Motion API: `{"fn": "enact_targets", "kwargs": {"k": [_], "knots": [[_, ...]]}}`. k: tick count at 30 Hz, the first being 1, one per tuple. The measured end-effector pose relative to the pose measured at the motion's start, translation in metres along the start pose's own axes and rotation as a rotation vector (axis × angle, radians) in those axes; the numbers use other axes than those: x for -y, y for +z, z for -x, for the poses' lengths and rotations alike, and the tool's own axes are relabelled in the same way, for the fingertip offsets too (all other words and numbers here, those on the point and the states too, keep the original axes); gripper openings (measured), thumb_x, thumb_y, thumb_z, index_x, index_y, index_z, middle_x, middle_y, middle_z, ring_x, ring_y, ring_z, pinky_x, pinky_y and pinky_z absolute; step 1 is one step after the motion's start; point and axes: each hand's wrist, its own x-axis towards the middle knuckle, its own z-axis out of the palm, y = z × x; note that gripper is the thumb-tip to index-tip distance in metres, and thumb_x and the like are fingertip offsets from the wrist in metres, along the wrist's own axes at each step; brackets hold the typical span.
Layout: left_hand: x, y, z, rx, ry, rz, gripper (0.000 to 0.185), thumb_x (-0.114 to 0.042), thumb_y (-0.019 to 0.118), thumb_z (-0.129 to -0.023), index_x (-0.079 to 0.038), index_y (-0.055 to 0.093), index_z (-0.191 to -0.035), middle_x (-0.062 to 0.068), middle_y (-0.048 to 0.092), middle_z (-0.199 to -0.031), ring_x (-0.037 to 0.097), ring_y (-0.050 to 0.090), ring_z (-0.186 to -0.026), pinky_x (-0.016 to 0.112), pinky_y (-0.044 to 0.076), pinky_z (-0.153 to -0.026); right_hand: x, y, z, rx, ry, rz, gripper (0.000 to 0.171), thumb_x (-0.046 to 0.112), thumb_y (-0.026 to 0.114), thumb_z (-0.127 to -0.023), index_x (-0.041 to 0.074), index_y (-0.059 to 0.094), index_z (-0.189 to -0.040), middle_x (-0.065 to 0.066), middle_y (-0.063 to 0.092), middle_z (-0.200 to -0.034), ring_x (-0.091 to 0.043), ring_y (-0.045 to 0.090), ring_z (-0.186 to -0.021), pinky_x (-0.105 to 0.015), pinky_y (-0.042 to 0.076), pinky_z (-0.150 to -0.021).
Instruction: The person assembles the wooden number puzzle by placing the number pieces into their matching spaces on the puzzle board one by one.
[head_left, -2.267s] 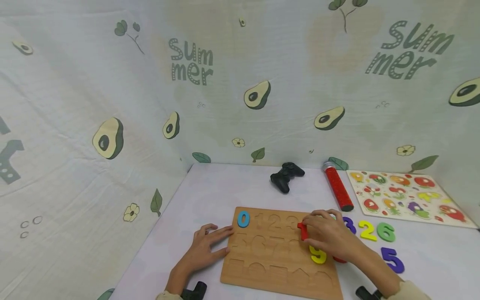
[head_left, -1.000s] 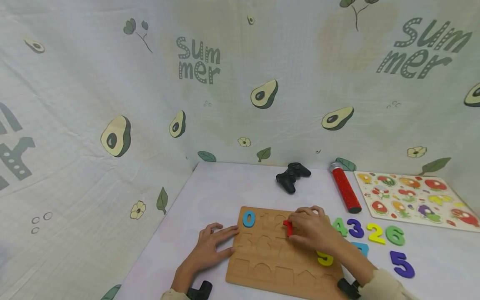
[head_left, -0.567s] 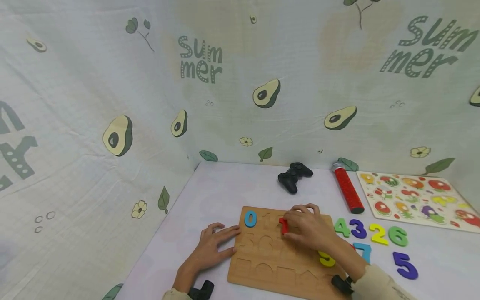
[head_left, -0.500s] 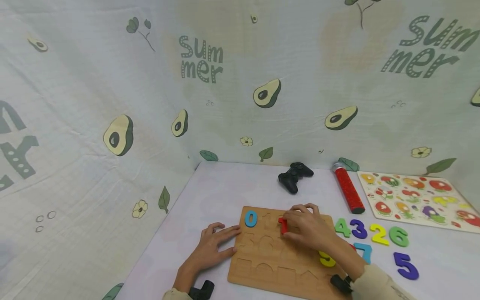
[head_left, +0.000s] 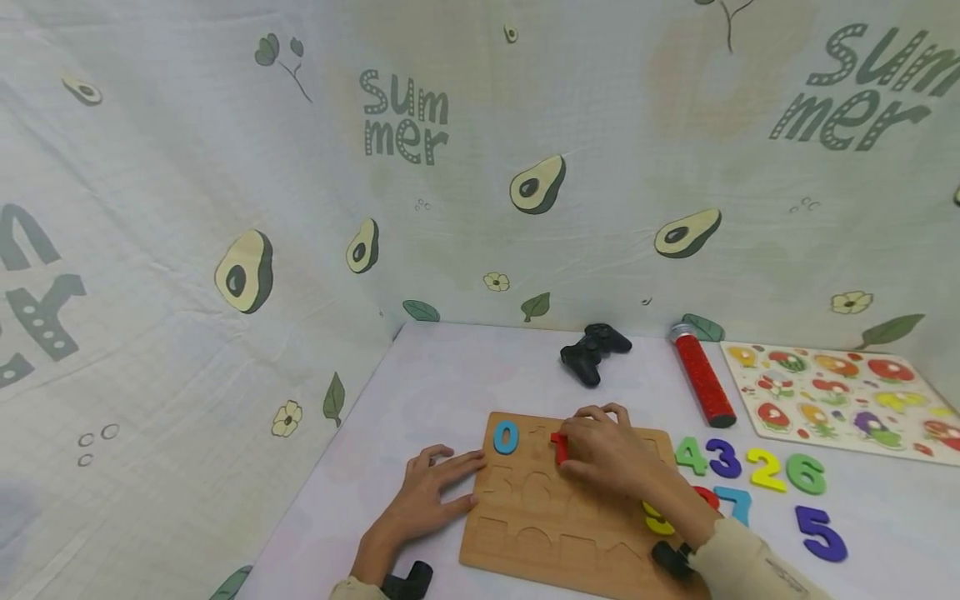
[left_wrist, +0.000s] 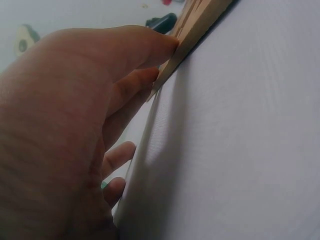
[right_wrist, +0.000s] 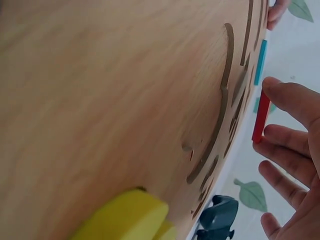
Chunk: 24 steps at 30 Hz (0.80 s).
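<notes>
A wooden number puzzle board [head_left: 540, 567] with cut recesses lies on the table. The blue number 0 [head_left: 506, 437] sits at its top left corner. My right hand [head_left: 611, 454] pinches the red number 1 [head_left: 560, 448] over the top row, right of the 0. In the right wrist view the red piece [right_wrist: 261, 117] is held by its ends between thumb and fingers, raised over the board. My left hand [head_left: 427, 496] has spread fingers, with fingertips at the board's left edge [left_wrist: 192, 37]. A yellow number [head_left: 658, 518] lies on the board, partly hidden by the right forearm.
Right of the board lie a green 4 [head_left: 691, 456], purple 3 [head_left: 724, 458], yellow 2 [head_left: 766, 470], green 6 [head_left: 806, 473], blue 7 [head_left: 737, 502], a partly hidden red piece [head_left: 707, 497] and purple 5 [head_left: 821, 533]. Behind are a black game controller [head_left: 592, 353], red tube [head_left: 703, 375] and fruit board [head_left: 847, 392].
My right hand has carried the red 1 leftward across the board, from its right side to near the 0. My left hand stays at the left edge. The view has shifted slightly.
</notes>
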Motion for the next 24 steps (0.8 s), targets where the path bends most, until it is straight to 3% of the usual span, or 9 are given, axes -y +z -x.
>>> {"fn": "enact_targets", "kwargs": {"k": [24], "knots": [[-0.001,-0.002,0.001,0.01,0.006,0.017,0.053,-0.045,0.065,-0.094,-0.033,0.055,-0.144,-0.018,0.047,-0.15,0.022,0.034,-0.133,0.055,0.024,-0.102,0.005,0.01,-0.019,-0.027,-0.043,0.022,0.041,0.039,0.082,-0.082,0.012,0.072,-0.112,0.003,0.071,-0.108,-0.025,0.054,-0.114,-0.061,0.027,-0.097]]}}
